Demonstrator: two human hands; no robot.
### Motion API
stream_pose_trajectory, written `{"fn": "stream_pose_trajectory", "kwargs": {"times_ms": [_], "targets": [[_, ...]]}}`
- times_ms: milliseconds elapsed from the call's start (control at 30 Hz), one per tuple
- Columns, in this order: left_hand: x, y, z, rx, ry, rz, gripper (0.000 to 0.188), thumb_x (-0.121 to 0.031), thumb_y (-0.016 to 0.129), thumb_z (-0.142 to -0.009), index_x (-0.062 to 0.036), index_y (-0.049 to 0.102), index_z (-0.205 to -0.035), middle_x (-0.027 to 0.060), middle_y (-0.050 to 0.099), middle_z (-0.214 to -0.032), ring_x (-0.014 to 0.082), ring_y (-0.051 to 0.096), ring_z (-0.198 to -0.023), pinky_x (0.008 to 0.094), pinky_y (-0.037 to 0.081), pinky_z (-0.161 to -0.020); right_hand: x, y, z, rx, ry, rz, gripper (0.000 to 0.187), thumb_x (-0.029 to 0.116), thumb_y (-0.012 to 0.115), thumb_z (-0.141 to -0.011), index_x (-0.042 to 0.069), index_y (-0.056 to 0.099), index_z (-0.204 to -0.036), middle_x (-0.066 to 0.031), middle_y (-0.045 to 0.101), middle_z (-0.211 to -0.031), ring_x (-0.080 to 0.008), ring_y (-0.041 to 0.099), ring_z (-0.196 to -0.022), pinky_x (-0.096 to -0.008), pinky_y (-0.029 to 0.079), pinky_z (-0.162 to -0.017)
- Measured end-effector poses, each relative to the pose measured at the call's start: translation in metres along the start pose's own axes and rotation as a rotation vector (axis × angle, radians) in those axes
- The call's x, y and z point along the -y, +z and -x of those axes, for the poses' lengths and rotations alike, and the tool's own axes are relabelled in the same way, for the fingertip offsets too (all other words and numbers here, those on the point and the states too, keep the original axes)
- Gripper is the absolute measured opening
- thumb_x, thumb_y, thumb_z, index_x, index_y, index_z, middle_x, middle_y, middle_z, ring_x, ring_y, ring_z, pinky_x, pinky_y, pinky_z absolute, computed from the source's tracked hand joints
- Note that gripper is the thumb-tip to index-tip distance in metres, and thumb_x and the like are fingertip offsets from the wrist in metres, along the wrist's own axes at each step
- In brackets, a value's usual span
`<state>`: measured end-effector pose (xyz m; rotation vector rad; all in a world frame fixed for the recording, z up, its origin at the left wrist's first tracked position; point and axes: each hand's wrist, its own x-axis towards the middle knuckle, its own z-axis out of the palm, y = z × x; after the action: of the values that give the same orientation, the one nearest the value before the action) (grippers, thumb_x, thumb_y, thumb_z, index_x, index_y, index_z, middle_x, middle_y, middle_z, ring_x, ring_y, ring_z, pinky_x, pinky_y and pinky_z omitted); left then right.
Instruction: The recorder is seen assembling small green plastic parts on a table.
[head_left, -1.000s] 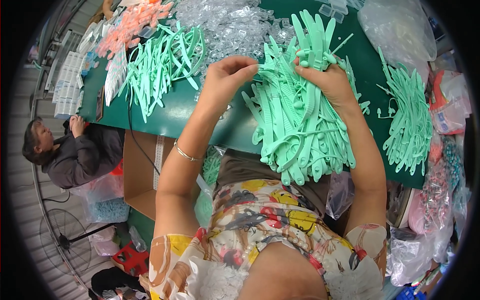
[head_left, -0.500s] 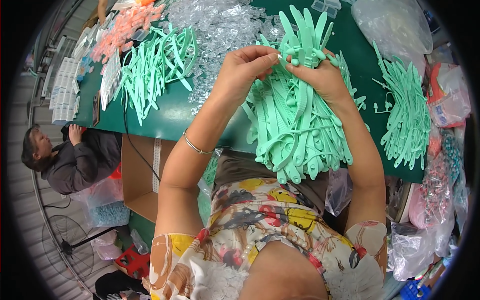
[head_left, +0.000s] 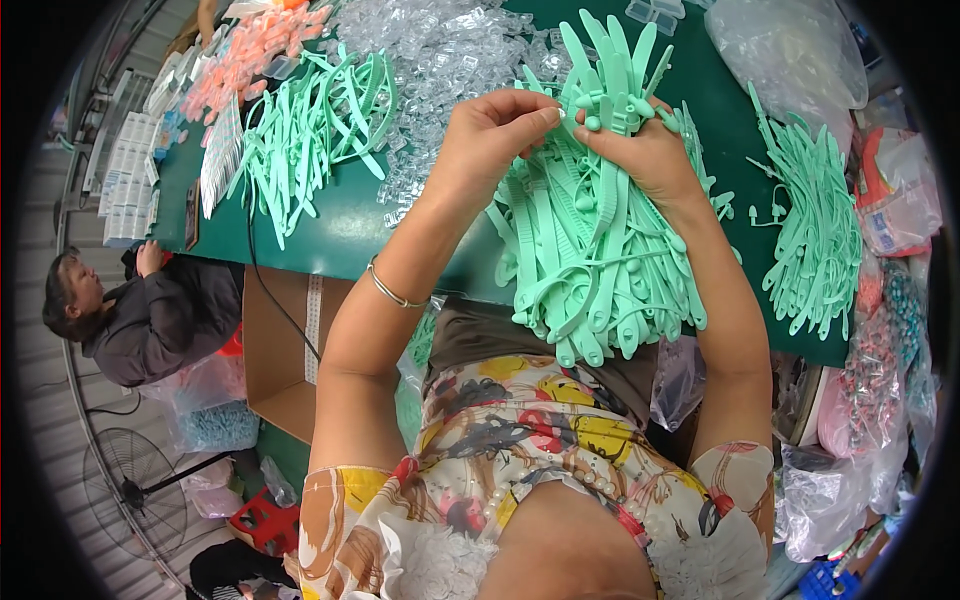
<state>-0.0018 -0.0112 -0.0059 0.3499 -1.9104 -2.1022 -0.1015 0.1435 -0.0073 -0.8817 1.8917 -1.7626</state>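
Observation:
Over the green table, my right hand (head_left: 655, 160) is closed round a bunch of mint-green plastic straps (head_left: 608, 75), whose rounded ends fan out above the fingers. My left hand (head_left: 485, 140) is closed in a pinch beside that bunch, thumb against index finger. Something tiny and pale shows at those fingertips, too small to name. Under both hands lies a thick heap of the same straps (head_left: 600, 290), with ribbed sections and holed ends, reaching over the table's near edge.
Clear plastic buckles (head_left: 450, 65) are heaped behind my left hand. More green straps (head_left: 315, 130) lie left, another bundle (head_left: 815, 220) right. Peach parts (head_left: 255, 55) sit far left. A cardboard box (head_left: 275, 360) stands below the table; a person (head_left: 165, 320) is beyond it.
Hardly anything differs. My left thumb and fingertip have shifted very slightly to the right, and my right hand keeps its grip on the straps.

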Motion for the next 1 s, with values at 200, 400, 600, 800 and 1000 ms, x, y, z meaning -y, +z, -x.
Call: {"fn": "stream_pose_trajectory", "kwargs": {"times_ms": [200, 400, 600, 800, 1000], "targets": [[0.003, 0.007, 0.0, -0.021, 0.13, -0.205, 0.021, -0.015, 0.068, -0.08, 0.0022, 0.065, -0.093, 0.0021, 0.063, -0.078, 0.0063, 0.051, -0.065, 0.0198, 0.04, -0.058, -0.004, 0.0, -0.002, 0.026, -0.036, -0.037, 0.022, 0.013, 0.071, -0.072, 0.006, 0.062, -0.091, 0.0002, 0.063, -0.084, -0.0088, 0.057, -0.078, -0.0252, 0.046, -0.073], [-0.016, 0.002, -0.007, 0.144, -0.069, -0.393, 0.025, -0.025, 0.065, -0.084, -0.0004, 0.067, -0.089, 0.0009, 0.062, -0.075, 0.0055, 0.05, -0.066, 0.02, 0.039, -0.058, -0.006, -0.002, -0.004, 0.036, -0.016, -0.055, 0.023, 0.012, 0.071, -0.072, 0.006, 0.062, -0.092, -0.0001, 0.063, -0.085, -0.0092, 0.057, -0.078, -0.0254, 0.046, -0.073], [-0.019, 0.002, -0.005, 0.182, -0.115, -0.393, 0.025, -0.026, 0.062, -0.086, -0.0013, 0.066, -0.084, -0.0015, 0.057, -0.068, 0.0047, 0.048, -0.064, 0.0196, 0.038, -0.057, -0.002, -0.005, 0.0, 0.073, 0.049, -0.14, 0.022, 0.011, 0.07, -0.073, 0.002, 0.063, -0.092, -0.002, 0.064, -0.086, -0.0098, 0.058, -0.079, -0.0252, 0.047, -0.072], [0.003, 0.008, -0.002, 0.089, 0.002, -0.385, 0.026, -0.022, 0.06, -0.085, 0.0012, 0.064, -0.075, -0.0016, 0.055, -0.061, 0.0051, 0.045, -0.057, 0.0223, 0.036, -0.05, -0.001, -0.001, -0.001, 0.135, 0.029, -0.175, 0.021, 0.007, 0.072, -0.072, 0.002, 0.064, -0.091, -0.0022, 0.064, -0.086, -0.0101, 0.059, -0.078, -0.0241, 0.048, -0.071], [0.006, 0.009, 0.0, -0.055, -0.013, -0.019, 0.02, -0.021, 0.059, -0.087, -0.002, 0.062, -0.079, -0.0035, 0.052, -0.066, 0.0036, 0.039, -0.059, 0.0189, 0.03, -0.054, 0.0, -0.002, 0.0, 0.108, 0.106, -0.019, 0.027, 0.013, 0.072, -0.072, 0.003, 0.063, -0.096, -0.0015, 0.064, -0.087, -0.0095, 0.059, -0.079, -0.0249, 0.047, -0.072]]}}
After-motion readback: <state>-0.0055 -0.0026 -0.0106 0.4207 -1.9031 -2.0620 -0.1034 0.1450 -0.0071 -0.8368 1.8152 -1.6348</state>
